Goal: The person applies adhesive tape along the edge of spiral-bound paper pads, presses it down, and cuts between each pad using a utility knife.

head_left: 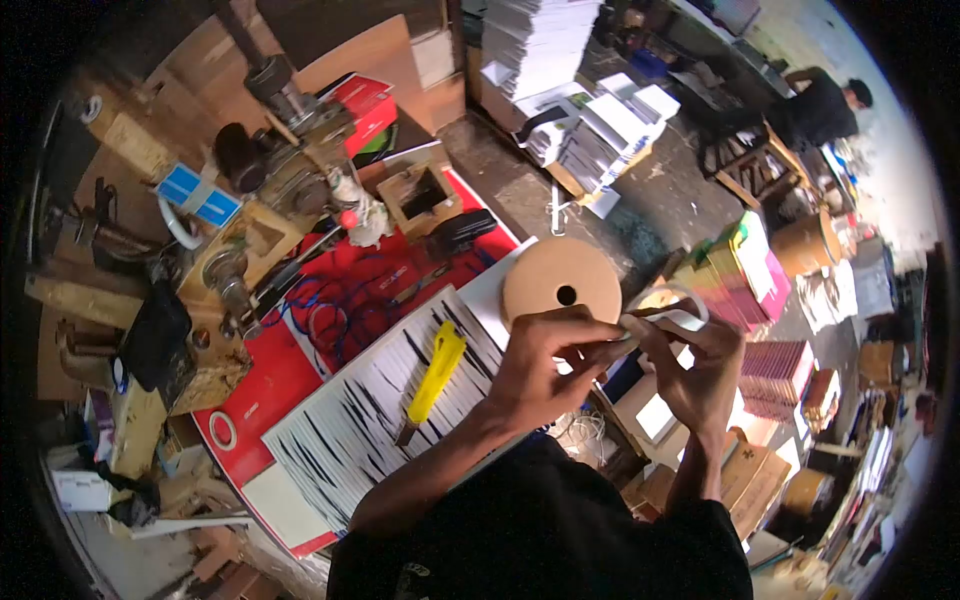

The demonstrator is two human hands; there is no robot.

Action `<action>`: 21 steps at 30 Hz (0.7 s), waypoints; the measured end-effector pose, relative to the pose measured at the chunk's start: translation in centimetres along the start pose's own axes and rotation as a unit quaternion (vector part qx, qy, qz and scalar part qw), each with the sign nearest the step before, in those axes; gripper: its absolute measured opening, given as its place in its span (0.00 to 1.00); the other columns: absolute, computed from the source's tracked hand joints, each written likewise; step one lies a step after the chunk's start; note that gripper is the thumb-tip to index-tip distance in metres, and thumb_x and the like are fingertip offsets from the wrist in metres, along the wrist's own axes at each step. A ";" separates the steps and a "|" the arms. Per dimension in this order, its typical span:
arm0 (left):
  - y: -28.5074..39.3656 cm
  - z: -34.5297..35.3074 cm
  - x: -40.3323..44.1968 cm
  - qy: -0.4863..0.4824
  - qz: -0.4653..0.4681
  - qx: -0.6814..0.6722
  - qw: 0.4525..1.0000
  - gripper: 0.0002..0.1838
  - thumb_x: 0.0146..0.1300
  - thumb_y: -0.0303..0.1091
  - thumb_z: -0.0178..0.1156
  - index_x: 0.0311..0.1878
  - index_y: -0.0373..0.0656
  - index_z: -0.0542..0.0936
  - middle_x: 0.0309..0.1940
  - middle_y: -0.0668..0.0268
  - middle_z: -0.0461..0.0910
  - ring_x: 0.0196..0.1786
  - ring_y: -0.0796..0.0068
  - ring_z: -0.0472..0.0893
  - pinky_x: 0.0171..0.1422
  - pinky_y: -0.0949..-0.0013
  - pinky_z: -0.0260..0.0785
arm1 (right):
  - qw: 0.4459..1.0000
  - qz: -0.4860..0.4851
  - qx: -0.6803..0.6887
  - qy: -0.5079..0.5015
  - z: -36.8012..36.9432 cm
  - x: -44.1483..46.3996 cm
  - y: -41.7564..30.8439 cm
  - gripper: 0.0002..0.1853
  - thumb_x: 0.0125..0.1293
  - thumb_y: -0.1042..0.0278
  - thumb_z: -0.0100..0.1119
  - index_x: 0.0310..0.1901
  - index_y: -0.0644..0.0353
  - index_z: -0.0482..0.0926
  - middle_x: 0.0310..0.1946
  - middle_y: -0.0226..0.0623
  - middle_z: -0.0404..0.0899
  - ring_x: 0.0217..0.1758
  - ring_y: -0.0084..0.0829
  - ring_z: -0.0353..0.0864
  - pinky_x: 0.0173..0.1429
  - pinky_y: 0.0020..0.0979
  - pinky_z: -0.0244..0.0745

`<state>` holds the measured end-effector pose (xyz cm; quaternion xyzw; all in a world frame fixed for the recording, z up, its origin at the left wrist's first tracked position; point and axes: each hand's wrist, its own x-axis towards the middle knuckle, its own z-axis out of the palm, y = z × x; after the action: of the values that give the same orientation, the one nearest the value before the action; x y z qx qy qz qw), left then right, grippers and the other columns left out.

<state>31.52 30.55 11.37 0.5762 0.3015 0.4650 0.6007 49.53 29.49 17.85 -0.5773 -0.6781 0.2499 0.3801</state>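
In front of my chest, my left hand (pixel 555 362) and my right hand (pixel 697 372) meet at their fingertips. A thin white ring, which looks like a narrow roll of tape (pixel 690 318), hangs in my right hand, partly covered by its fingers. My left thumb and forefinger pinch together beside it; whatever lies between them is too small to make out. Just beyond my left hand is a round brown disc (pixel 535 275) with a dark centre hole. Nearer my left forearm, a yellow box cutter (pixel 437 375) rests on rows of white paper stacks (pixel 345 435).
A red sheet (pixel 258 395) covers the bench, with another tape ring (pixel 222 430) and blue cord (pixel 335 300) on it. Metal machinery (pixel 280 95) stands at left. Cartons (pixel 755 470) are at right; a tall paper stack (pixel 540 45) and a seated person (pixel 815 108) are farther back.
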 end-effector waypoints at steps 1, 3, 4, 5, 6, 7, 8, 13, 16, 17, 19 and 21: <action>0.0 -0.3 0.2 -0.007 0.090 0.167 0.982 0.21 0.55 0.16 0.65 0.54 0.34 0.85 0.41 0.59 0.83 0.37 0.69 0.86 0.39 0.69 0.81 | 0.999 0.046 0.019 0.018 0.3 -0.5 0.7 0.08 0.63 0.76 0.72 0.44 0.63 0.90 0.34 0.35 0.89 0.34 0.24 0.85 0.38 0.28 0.78; -0.9 1.1 0.1 0.050 0.221 0.348 0.910 0.23 0.53 0.21 0.66 0.55 0.37 0.85 0.42 0.61 0.82 0.36 0.66 0.85 0.38 0.66 0.80 | 0.968 0.203 0.132 0.068 0.9 -0.9 1.1 0.09 0.69 0.71 0.69 0.45 0.68 0.89 0.32 0.35 0.88 0.34 0.23 0.84 0.40 0.29 0.78; -1.8 1.8 0.0 0.070 0.254 0.366 0.892 0.25 0.54 0.23 0.66 0.58 0.39 0.84 0.41 0.63 0.81 0.38 0.66 0.85 0.36 0.64 0.79 | 0.969 0.201 0.132 0.064 1.4 -0.9 2.3 0.09 0.69 0.71 0.69 0.45 0.68 0.89 0.32 0.35 0.88 0.34 0.23 0.84 0.40 0.29 0.78; -2.1 2.4 -0.5 0.075 0.252 0.367 0.892 0.25 0.54 0.23 0.66 0.58 0.39 0.84 0.41 0.63 0.81 0.38 0.66 0.85 0.36 0.64 0.79 | 0.964 0.157 0.165 0.141 1.8 -0.9 4.7 0.09 0.70 0.71 0.68 0.44 0.69 0.88 0.31 0.34 0.86 0.32 0.21 0.81 0.39 0.27 0.77; -2.4 2.9 -1.3 0.008 0.245 0.345 0.906 0.26 0.54 0.23 0.66 0.59 0.38 0.83 0.40 0.63 0.81 0.39 0.66 0.85 0.37 0.65 0.80 | 0.950 0.112 0.197 0.216 1.7 -0.7 7.1 0.09 0.71 0.70 0.67 0.43 0.70 0.87 0.31 0.33 0.85 0.30 0.20 0.79 0.38 0.25 0.76; -2.1 3.7 -2.0 -0.023 0.251 0.317 0.914 0.24 0.55 0.23 0.65 0.59 0.36 0.83 0.39 0.62 0.81 0.37 0.66 0.85 0.37 0.64 0.80 | 0.937 0.095 0.237 0.239 0.0 0.4 10.2 0.13 0.74 0.65 0.65 0.45 0.70 0.88 0.32 0.35 0.87 0.33 0.23 0.81 0.42 0.27 0.77; -1.8 4.6 -2.7 -0.055 0.254 0.288 0.922 0.23 0.56 0.22 0.64 0.58 0.34 0.82 0.38 0.60 0.81 0.36 0.65 0.85 0.36 0.63 0.80 | 0.912 0.124 0.261 0.291 -1.3 1.6 13.2 0.14 0.72 0.63 0.67 0.46 0.70 0.87 0.32 0.33 0.86 0.33 0.23 0.81 0.42 0.25 0.76; -0.8 4.8 -1.7 -0.019 0.128 -0.004 0.992 0.14 0.66 0.22 0.64 0.54 0.34 0.85 0.37 0.56 0.86 0.33 0.72 0.87 0.32 0.68 0.81 | 0.877 0.229 -0.404 -0.125 -7.7 0.0 26.5 0.14 0.70 0.65 0.62 0.51 0.66 0.87 0.36 0.42 0.87 0.45 0.33 0.87 0.46 0.34 0.83; 2.1 1.6 -0.9 0.030 -0.026 -0.138 0.990 0.10 0.73 0.31 0.64 0.51 0.35 0.85 0.38 0.59 0.88 0.41 0.74 0.89 0.44 0.74 0.84 | 0.929 0.208 -0.293 -0.086 -4.7 -0.3 21.3 0.21 0.73 0.56 0.60 0.59 0.63 0.82 0.45 0.44 0.86 0.48 0.36 0.86 0.47 0.33 0.83; 2.9 0.5 -0.6 0.050 -0.044 -0.197 0.978 0.11 0.73 0.33 0.64 0.50 0.35 0.84 0.37 0.61 0.88 0.39 0.76 0.88 0.44 0.73 0.83 | 0.961 0.244 -0.113 -0.060 -2.8 -0.2 17.8 0.25 0.75 0.50 0.58 0.62 0.63 0.79 0.49 0.43 0.85 0.47 0.32 0.85 0.47 0.31 0.81; 2.7 -1.8 0.5 0.092 -0.072 -0.244 0.963 0.11 0.73 0.36 0.63 0.44 0.36 0.83 0.33 0.61 0.85 0.35 0.76 0.86 0.41 0.69 0.81 | 0.947 0.302 0.111 -0.011 1.8 -0.5 17.2 0.30 0.76 0.43 0.58 0.63 0.63 0.76 0.53 0.41 0.83 0.45 0.27 0.82 0.48 0.27 0.80; 3.3 -2.5 1.3 0.142 -0.069 -0.288 0.944 0.14 0.79 0.39 0.51 0.44 0.37 0.78 0.27 0.63 0.76 0.33 0.68 0.80 0.41 0.61 0.73 | 0.928 0.318 0.151 -0.122 4.0 0.7 13.1 0.38 0.71 0.43 0.65 0.70 0.64 0.69 0.57 0.47 0.81 0.51 0.33 0.83 0.50 0.33 0.84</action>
<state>29.10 32.46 14.45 0.2844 0.2755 0.5665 0.7227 54.00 33.31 5.47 -0.6634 -0.4541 0.5261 0.2775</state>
